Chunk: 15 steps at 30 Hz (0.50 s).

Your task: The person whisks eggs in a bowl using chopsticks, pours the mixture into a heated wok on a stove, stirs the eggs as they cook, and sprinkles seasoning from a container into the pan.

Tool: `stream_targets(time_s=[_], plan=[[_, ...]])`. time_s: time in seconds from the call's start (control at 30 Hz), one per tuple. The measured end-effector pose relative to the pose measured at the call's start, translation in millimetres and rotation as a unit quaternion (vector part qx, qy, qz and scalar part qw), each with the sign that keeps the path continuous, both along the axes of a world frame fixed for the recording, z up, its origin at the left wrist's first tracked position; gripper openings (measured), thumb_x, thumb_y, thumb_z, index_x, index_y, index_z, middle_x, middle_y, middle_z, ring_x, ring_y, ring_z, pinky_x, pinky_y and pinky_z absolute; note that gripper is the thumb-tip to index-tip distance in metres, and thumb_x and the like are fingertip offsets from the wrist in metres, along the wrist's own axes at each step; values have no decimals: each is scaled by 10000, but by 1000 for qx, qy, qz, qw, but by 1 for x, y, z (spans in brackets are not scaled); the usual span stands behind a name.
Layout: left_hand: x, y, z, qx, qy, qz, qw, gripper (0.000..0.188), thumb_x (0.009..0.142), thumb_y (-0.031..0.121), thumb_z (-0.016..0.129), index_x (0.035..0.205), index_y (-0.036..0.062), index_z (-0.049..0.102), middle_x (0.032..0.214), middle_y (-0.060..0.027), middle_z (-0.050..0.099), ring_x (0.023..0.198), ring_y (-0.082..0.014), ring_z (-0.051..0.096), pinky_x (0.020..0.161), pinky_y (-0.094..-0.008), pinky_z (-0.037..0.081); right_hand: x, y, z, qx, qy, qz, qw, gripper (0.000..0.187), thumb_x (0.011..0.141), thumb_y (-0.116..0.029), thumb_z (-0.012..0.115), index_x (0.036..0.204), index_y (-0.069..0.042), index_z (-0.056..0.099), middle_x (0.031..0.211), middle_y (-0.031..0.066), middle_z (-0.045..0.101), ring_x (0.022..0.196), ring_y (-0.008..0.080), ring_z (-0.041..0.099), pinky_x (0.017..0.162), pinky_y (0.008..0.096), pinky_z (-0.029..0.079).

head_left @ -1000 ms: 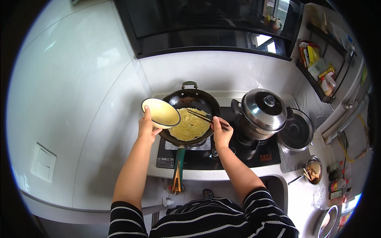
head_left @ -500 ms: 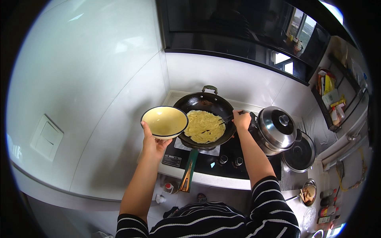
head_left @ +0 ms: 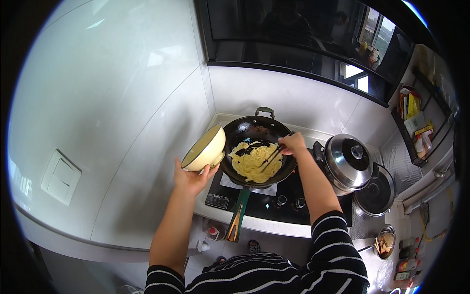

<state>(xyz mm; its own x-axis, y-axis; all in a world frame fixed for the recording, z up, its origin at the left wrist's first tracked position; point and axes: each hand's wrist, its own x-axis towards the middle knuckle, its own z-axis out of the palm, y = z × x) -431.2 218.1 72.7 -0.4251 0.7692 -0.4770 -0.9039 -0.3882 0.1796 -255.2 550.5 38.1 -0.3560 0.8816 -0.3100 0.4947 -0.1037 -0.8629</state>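
A pale yellow bowl (head_left: 204,148) with a dark rim is tilted in my left hand (head_left: 192,176), which grips it from below beside the wok. My right hand (head_left: 293,145) is closed around dark chopsticks (head_left: 272,158); their tips reach into the cooked egg (head_left: 254,161). The egg is yellow, partly bunched up, and bare black pan shows at its upper side. It lies in a black wok (head_left: 279,128) on the stove, whose green and copper-coloured handle (head_left: 239,210) points toward me.
Right of the wok stands a steel pot with a lid (head_left: 348,159), and past it a dark round pan or lid (head_left: 376,191). A small pan (head_left: 385,240) holds brown pieces, with bottles (head_left: 408,252) nearby. The dark range hood (head_left: 293,54) hangs above; a white wall (head_left: 142,122) borders the left.
The egg has been pushed from a flat sheet into folds by the chopsticks, my right hand moving slightly left. The bowl has tipped over toward the left in my left hand.
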Motion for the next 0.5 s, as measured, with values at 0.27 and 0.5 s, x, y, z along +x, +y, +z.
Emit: stream_targets(time_s=[0.27, 0.5], plan=[[5, -57, -37, 56, -11, 5, 998, 850, 877, 726, 372, 1384, 46, 424, 1390, -222, 421, 1221, -518, 427, 764, -349, 604, -33, -8, -70, 153, 181, -121, 964, 184, 802, -159, 735, 810, 21, 695, 683, 97, 672, 513, 179, 652, 460, 282, 519], [8, -94, -66, 104, -16, -15, 994, 876, 838, 738, 443, 1376, 46, 435, 1385, -240, 420, 1181, -519, 470, 708, -358, 623, -6, 2, -57, -90, 132, 1, 987, 216, 778, -166, 762, 855, 8, 659, 751, 159, 677, 557, 250, 680, 464, 331, 568]])
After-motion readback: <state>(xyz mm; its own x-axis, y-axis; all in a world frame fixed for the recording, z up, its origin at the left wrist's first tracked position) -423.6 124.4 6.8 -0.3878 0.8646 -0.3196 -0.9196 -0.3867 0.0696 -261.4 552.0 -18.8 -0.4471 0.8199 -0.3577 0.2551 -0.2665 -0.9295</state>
